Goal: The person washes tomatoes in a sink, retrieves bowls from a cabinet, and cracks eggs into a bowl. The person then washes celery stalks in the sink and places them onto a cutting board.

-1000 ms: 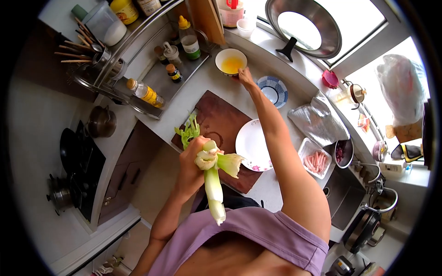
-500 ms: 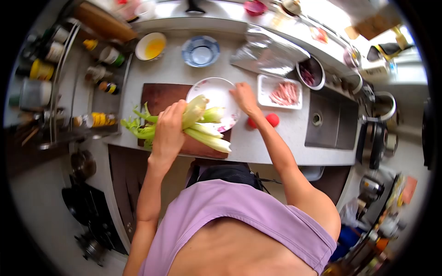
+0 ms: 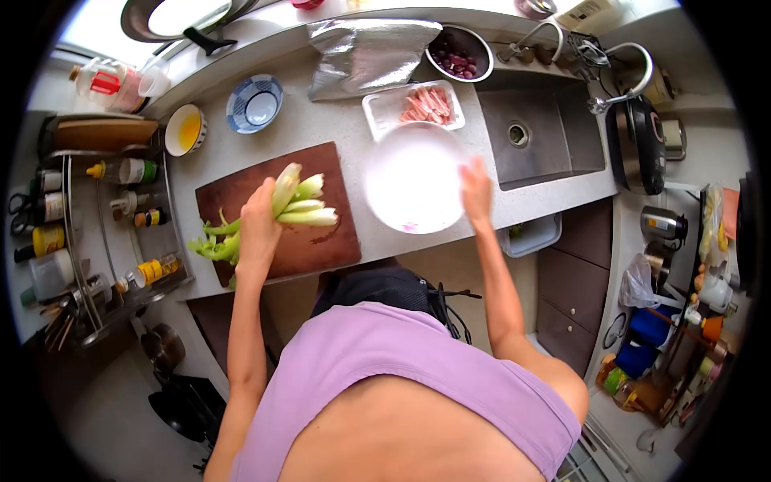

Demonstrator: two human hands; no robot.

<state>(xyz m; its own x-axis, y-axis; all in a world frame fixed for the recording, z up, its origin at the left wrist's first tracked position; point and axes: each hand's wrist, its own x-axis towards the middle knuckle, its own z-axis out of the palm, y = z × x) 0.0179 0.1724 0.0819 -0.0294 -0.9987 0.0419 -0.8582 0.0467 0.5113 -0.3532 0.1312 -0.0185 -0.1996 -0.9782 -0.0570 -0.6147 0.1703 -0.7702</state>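
My left hand [image 3: 259,229] is wrapped round a bunch of celery [image 3: 303,210] over the brown cutting board [image 3: 333,241]. Pale stalk ends point right, and green leaves hang out on the left. At the right edge of a white plate [image 3: 414,181] is my right hand [image 3: 477,191], its fingers blurred against the rim; the grip cannot be made out. The plate is smeared by motion and sits right of the board, just below a white tray of sliced meat [image 3: 426,106].
A blue patterned bowl [image 3: 254,104] and a bowl of yellow liquid [image 3: 186,131] stand behind the board. Foil [image 3: 365,60] and a pot of dark red pieces [image 3: 459,56] lie at the back. The sink [image 3: 542,132] is right, a bottle rack [image 3: 120,233] left.
The plate has moved right, off the board, along with my right hand, which earlier was at the yellow-liquid bowl. The celery stays in my left hand. The view has turned toward the sink.
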